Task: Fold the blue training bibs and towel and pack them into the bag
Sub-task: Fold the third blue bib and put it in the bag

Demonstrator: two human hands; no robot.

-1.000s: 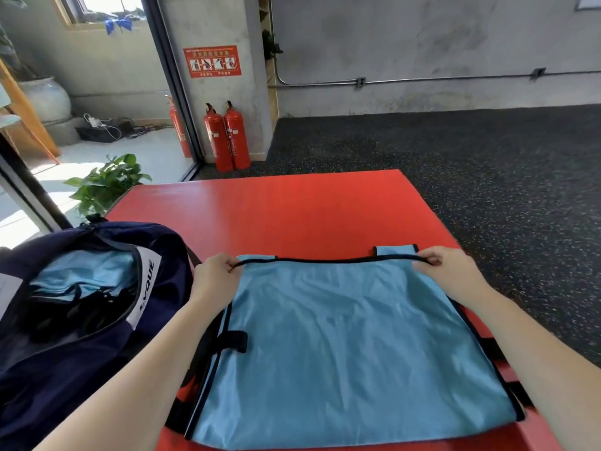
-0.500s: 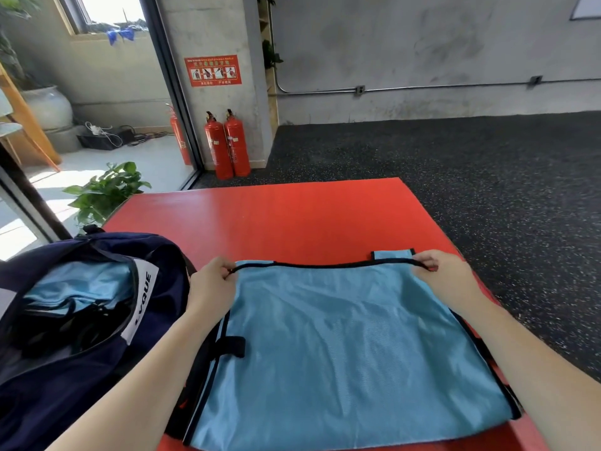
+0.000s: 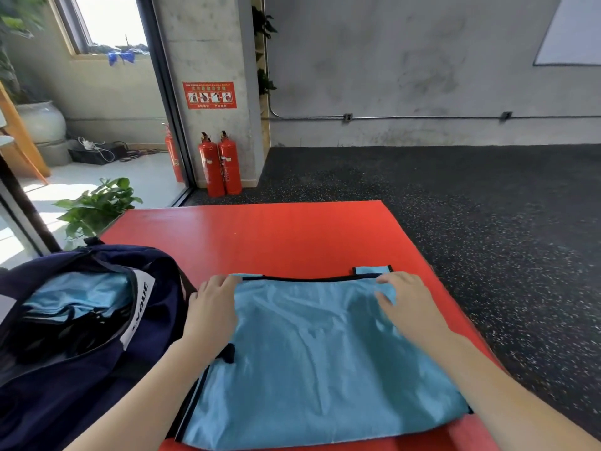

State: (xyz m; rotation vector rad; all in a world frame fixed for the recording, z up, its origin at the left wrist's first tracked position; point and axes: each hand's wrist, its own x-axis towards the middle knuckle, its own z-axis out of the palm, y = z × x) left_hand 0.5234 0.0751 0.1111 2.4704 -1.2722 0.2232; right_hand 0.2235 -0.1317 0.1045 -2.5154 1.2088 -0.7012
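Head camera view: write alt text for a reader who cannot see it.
A person's left hand and right hand rest flat on the far edge of a light blue training bib spread on a red mat. To the left, an open navy bag already holds blue fabric. Beyond the mat, two red fire extinguishers stand against a concrete pillar.

So the bib (image 3: 318, 362) is lying flat on the mat (image 3: 276, 236), with the left hand (image 3: 213, 309) resting on its far left corner and the right hand (image 3: 405, 302) on its far right part, a small tab (image 3: 370, 271) poking out just beyond the right fingertips. Just left of the left hand sits the bag (image 3: 65, 379), also on the mat, with more folded cloth (image 3: 78, 294) inside its open top. Way beyond both hands, two fire extinguishers (image 3: 220, 164) stand against a pillar (image 3: 208, 60), and a plant (image 3: 97, 206) sits off the mat's far left corner, behind the bag.
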